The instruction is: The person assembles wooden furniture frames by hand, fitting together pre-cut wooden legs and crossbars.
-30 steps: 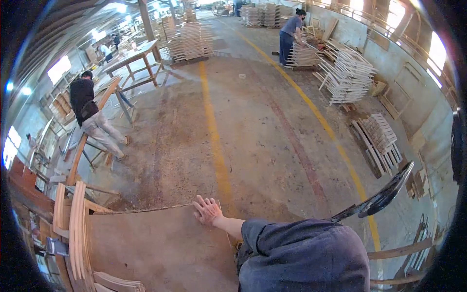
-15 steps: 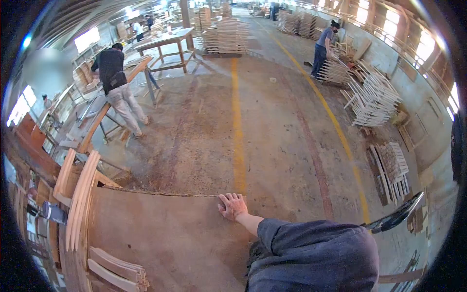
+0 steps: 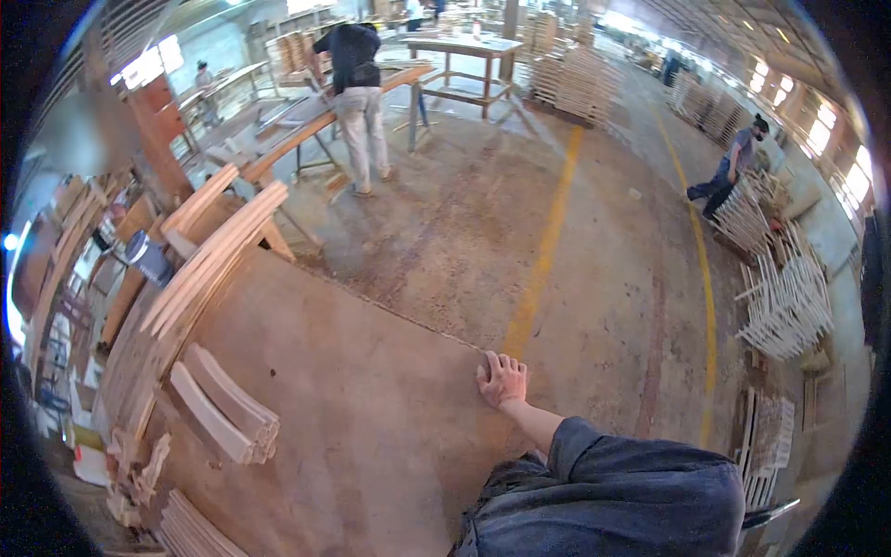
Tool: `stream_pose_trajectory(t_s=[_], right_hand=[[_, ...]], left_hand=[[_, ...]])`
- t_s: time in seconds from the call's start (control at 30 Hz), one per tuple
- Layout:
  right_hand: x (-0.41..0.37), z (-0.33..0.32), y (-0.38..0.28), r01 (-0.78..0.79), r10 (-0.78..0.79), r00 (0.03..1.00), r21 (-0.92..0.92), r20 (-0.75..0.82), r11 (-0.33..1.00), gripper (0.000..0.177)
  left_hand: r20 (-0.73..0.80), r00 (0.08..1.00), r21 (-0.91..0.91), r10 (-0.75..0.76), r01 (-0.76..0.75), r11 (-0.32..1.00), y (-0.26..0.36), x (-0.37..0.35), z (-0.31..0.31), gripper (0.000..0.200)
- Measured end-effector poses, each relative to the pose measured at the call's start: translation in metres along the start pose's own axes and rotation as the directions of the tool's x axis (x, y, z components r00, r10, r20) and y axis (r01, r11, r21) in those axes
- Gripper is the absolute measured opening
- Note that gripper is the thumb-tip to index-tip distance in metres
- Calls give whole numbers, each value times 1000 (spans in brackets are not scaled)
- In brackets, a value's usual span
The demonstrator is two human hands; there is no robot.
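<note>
My right hand (image 3: 504, 379) rests palm down on the far right corner of a brown board-topped table (image 3: 371, 408). Its fingers are spread near the edge, with nothing held in them. A dark sleeve covers most of that arm. To the left on the tabletop lies a small bundle of curved wooden slats (image 3: 225, 404). Longer curved wooden strips (image 3: 218, 251) are stacked along the table's left side. More curved pieces (image 3: 197, 529) show at the bottom left. My left hand is out of view.
A person (image 3: 357, 102) bends over a long wooden beam (image 3: 306, 135) beyond the table. Another person (image 3: 733, 172) stands at the right near stacked wooden frames (image 3: 789, 292). A wooden worktable (image 3: 464, 46) and a tall wood stack (image 3: 575, 79) stand farther back. Yellow lines (image 3: 548, 251) mark the floor.
My view has swung left, so the surroundings shift right and more of the table's left side shows. My right hand stays at the table corner. The person at right has changed stance.
</note>
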State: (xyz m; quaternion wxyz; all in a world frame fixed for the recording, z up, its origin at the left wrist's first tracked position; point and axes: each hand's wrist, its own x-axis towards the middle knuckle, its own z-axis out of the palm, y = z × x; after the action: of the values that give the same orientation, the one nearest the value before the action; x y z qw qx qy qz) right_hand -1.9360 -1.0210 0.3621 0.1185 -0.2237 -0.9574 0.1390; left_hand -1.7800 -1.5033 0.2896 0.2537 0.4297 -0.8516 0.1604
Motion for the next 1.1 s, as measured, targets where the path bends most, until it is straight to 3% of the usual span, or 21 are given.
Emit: stream_pose_trajectory(t_s=[0.27, 0.53, 0.87, 0.93, 1.1], right_hand=[[1, -2, -4, 16, -16, 1000, -41, -4, 999, 42], [1, -1, -5, -13, 13, 1000, -58, 9, 998, 44], [1, -4, -5, -23, 23, 1000, -48, -8, 999, 44], [1, -12, -8, -48, 48, 997, 2, 60, 999, 44], [0, -1, 0, -46, 46, 999, -7, 6, 999, 45]], left_hand=[[-24, 988, 128, -155, 157, 979, -45, -20, -19, 58], [-41, 978, 163, -203, 207, 965, -65, -32, -27, 58], [-50, 989, 143, -142, 148, 979, -54, -24, -28, 59], [-41, 993, 114, -111, 115, 987, -47, -20, -25, 59], [-18, 1000, 13, -5, 6, 1000, -26, -11, -18, 59]])
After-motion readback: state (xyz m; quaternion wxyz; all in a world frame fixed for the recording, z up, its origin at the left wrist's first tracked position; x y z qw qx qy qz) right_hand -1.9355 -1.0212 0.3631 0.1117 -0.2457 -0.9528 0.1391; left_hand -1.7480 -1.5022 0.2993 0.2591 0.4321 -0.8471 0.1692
